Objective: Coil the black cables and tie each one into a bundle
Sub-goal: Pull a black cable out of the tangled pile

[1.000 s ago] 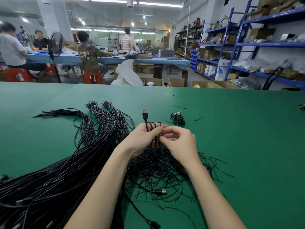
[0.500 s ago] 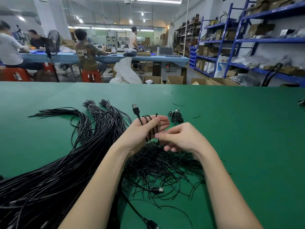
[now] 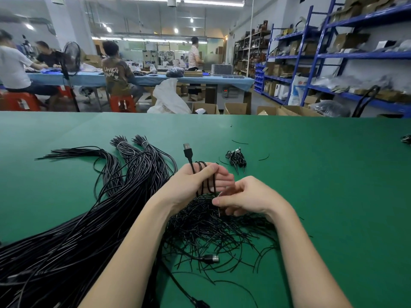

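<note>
My left hand (image 3: 195, 183) grips a coiled black cable (image 3: 205, 174) whose loops run across its fingers, and the cable's USB plug (image 3: 188, 150) sticks up above the hand. Just right of it, my right hand (image 3: 246, 196) has curled fingers that pinch a thin black tie wire (image 3: 219, 210) over the heap of loose tie wires (image 3: 213, 232). A large mass of long uncoiled black cables (image 3: 73, 230) spreads over the green table (image 3: 322, 185) to the left. One tied bundle (image 3: 236, 157) lies beyond my hands.
Another USB plug (image 3: 211, 258) lies among the tie wires near me. Stray wire bits (image 3: 240, 142) dot the far table. A dark item (image 3: 406, 138) sits at the right edge. Beyond the table are people at a blue bench, cardboard boxes and blue shelving.
My right hand has come away from the coil, dropped toward the tie wire heap and picked one wire. My left hand keeps the coil, tilted slightly left.
</note>
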{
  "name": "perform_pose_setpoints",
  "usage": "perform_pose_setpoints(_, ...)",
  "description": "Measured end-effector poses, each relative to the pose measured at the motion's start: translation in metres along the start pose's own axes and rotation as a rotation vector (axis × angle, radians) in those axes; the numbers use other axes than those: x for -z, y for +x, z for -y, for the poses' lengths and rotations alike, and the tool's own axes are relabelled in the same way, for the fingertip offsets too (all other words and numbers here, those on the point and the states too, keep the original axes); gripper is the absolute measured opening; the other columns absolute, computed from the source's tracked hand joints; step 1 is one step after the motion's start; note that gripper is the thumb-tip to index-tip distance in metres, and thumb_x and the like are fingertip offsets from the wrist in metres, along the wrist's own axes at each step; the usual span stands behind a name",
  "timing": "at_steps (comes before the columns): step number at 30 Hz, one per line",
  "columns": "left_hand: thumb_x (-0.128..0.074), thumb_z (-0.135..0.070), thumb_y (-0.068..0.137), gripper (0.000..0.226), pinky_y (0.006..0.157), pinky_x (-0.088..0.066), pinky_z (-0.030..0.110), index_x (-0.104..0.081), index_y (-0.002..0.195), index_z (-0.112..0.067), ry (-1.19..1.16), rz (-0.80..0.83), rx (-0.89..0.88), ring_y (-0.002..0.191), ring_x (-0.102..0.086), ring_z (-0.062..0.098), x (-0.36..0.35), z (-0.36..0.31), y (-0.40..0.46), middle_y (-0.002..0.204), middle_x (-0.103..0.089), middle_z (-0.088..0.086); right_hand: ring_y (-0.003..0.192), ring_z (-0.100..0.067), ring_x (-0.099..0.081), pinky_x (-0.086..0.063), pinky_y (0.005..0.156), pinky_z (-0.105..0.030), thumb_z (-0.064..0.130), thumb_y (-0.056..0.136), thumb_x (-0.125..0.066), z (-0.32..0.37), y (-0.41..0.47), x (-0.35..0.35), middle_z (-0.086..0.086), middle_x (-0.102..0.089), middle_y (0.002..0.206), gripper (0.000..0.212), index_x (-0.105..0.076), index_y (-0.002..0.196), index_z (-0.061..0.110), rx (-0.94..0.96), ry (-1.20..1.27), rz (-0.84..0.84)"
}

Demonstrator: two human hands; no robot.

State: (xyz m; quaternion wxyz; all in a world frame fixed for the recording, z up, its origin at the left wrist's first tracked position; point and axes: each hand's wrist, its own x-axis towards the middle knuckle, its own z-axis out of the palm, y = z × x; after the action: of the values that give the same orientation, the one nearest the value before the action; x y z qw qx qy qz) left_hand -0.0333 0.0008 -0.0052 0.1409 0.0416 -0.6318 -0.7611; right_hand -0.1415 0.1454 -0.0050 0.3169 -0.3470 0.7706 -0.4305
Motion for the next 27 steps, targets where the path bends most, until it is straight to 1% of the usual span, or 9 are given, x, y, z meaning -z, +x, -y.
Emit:
perform_pose_setpoints(3,-0.046,-0.017,0.107,0.029,0.082,-0.06,0.03,-0.068,0.102,0.001,0.194,0.085,0.063,0.091,-0.074,0.026,-0.001,-0.002,-0.004,0.097,-0.076,0.018,0.095,-0.003,-0.072,-0.057,0.078,-0.02,0.045,0.074,-0.089,-0.002,-0.008,0.019,0.01,-0.076,0.108,0.057,-0.068,0.124,0.027,0.102,0.117,0.053)
perform_pose_setpoints(6,-0.045,-0.017,0.107,0.029,0.086,-0.06,0.036,-0.064,0.099,0.003,0.28,0.225,0.119,0.088,-0.074,0.029,-0.008,0.0,-0.007,0.092,-0.074,0.019,0.114,-0.007,-0.068,-0.057,0.091,-0.028,0.046,0.079,-0.076,0.005,-0.01,0.017,0.01,-0.071,0.127,0.05,-0.065,0.127,0.037,0.313,0.31,-0.042)
perform_pose_setpoints(9,-0.046,-0.015,0.106,0.026,0.08,-0.059,0.032,-0.06,0.098,0.005,0.338,0.278,0.129,0.078,-0.071,0.025,-0.016,0.001,-0.01,0.082,-0.072,0.012,0.074,-0.028,-0.072,-0.055,0.058,-0.03,0.04,0.089,-0.074,0.013,-0.006,-0.004,0.003,-0.077,0.106,0.023,-0.073,0.109,0.029,0.389,0.283,0.012)
perform_pose_setpoints(10,-0.046,-0.012,0.106,0.024,0.08,-0.058,0.033,-0.059,0.1,0.007,0.36,0.27,0.122,0.075,-0.07,0.023,-0.016,0.001,-0.01,0.078,-0.07,0.009,0.054,-0.029,-0.064,-0.052,0.047,-0.029,0.037,0.093,-0.073,0.014,-0.005,-0.011,-0.002,-0.077,0.094,0.018,-0.072,0.104,0.022,0.387,0.286,0.041)
perform_pose_setpoints(12,-0.045,-0.009,0.106,0.02,0.082,-0.05,0.041,-0.058,0.102,0.005,0.419,0.26,0.099,0.071,-0.064,0.023,-0.014,0.001,-0.011,0.071,-0.062,0.005,0.041,-0.027,-0.058,-0.05,0.038,-0.027,0.035,0.096,-0.072,0.015,-0.004,-0.018,-0.007,-0.073,0.08,0.017,-0.071,0.095,0.017,0.357,0.298,0.024)
perform_pose_setpoints(16,-0.038,-0.006,0.107,0.022,0.08,-0.05,0.035,-0.055,0.095,0.002,0.339,0.285,0.091,0.064,-0.052,0.014,-0.01,-0.003,-0.01,0.061,-0.038,-0.005,0.05,-0.011,-0.06,-0.049,0.049,-0.019,0.034,0.097,-0.071,0.011,-0.001,-0.015,0.005,-0.067,0.063,0.023,-0.071,0.078,0.02,0.404,0.242,-0.173)
perform_pose_setpoints(22,-0.04,-0.017,0.109,0.027,0.082,-0.05,0.032,-0.052,0.085,-0.01,0.325,0.203,0.104,0.066,-0.052,0.014,-0.009,0.002,-0.005,0.064,-0.038,-0.002,0.052,-0.002,-0.055,-0.042,0.057,-0.012,0.048,0.094,-0.068,0.008,0.005,-0.009,0.008,-0.063,0.054,0.032,-0.069,0.066,0.034,0.373,0.017,-0.327)
perform_pose_setpoints(25,-0.039,-0.023,0.109,0.028,0.077,-0.052,0.024,-0.049,0.085,-0.012,0.266,0.123,0.129,0.068,-0.05,0.015,-0.007,0.002,-0.002,0.07,-0.036,0.003,0.051,0.003,-0.053,-0.038,0.054,-0.007,0.049,0.093,-0.068,0.008,0.006,-0.003,0.014,-0.065,0.056,0.034,-0.07,0.064,0.031,0.382,-0.076,-0.427)
perform_pose_setpoints(27,-0.037,-0.023,0.11,0.027,0.072,-0.054,0.025,-0.048,0.088,-0.01,0.145,0.056,0.135,0.065,-0.049,0.014,-0.007,0.003,0.001,0.067,-0.035,0.0,0.062,0.001,-0.063,-0.045,0.063,-0.009,0.045,0.094,-0.07,0.009,0.007,-0.001,0.01,-0.074,0.07,0.024,-0.075,0.077,0.029,0.393,0.007,-0.379)
